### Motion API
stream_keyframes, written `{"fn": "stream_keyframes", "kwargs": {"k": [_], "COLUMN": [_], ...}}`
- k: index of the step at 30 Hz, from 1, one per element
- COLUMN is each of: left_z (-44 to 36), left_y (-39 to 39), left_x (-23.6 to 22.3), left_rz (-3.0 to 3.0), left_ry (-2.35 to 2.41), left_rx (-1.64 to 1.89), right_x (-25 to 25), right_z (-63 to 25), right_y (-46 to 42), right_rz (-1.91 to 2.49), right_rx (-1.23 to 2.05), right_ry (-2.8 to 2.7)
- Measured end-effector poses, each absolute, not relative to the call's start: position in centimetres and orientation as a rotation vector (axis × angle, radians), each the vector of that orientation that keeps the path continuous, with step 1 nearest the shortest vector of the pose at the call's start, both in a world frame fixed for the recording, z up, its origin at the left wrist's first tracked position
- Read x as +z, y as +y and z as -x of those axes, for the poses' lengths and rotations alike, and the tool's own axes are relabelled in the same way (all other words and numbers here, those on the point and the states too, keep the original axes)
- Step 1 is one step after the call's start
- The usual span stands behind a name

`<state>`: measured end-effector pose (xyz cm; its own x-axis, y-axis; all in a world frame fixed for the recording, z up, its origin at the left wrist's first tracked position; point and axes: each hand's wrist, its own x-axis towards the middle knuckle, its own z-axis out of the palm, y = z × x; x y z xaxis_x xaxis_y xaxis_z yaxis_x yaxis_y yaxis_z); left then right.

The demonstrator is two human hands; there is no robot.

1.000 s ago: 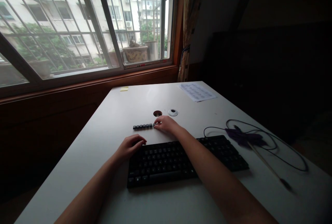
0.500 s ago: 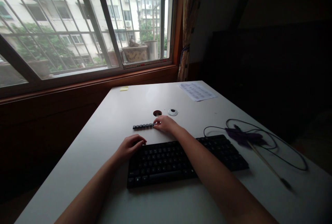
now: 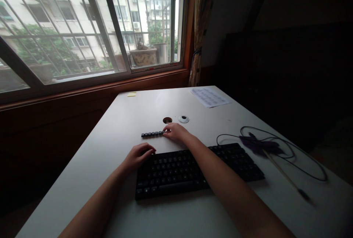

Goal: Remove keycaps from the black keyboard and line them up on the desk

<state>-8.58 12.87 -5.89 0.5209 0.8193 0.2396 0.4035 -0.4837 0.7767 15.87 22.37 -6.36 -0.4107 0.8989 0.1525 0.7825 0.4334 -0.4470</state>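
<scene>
A black keyboard [image 3: 173, 170] lies across the table in front of me. Beyond it, several black keycaps [image 3: 149, 134] form a short row. My right hand [image 3: 173, 131] reaches over the keyboard to the right end of that row, thumb and fingers pinched on a keycap [image 3: 164, 132] that is mostly hidden by the fingertips. At the keyboard's upper left corner rests my left hand [image 3: 140, 154]; its fingers are loosely bent, thumb apart from them, with nothing seen in them. My right forearm covers part of the keys.
Behind the row are a round hole [image 3: 167, 120] in the white table [image 3: 132, 116] and its grommet cover [image 3: 183, 119]. A printed sheet [image 3: 211, 97] and a yellow note [image 3: 131, 94] lie farther back. On the right are a looped cable [image 3: 303, 170], a purple cloth [image 3: 259, 145] and a thin brush [image 3: 286, 175].
</scene>
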Motion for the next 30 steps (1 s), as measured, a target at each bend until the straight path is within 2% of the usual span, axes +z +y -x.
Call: {"fn": "stream_keyframes", "kwargs": {"k": [30], "left_z": [8.61], "left_y": [12.87], "left_x": [-5.94], "left_rz": [-2.124], "left_ry": [0.996], "left_rx": [0.786], "right_x": [-6.93], "right_z": [-16.02], "right_y": [22.57], "right_rz": [1.392], "right_rx": [0.413], "right_ry": [-2.325]}}
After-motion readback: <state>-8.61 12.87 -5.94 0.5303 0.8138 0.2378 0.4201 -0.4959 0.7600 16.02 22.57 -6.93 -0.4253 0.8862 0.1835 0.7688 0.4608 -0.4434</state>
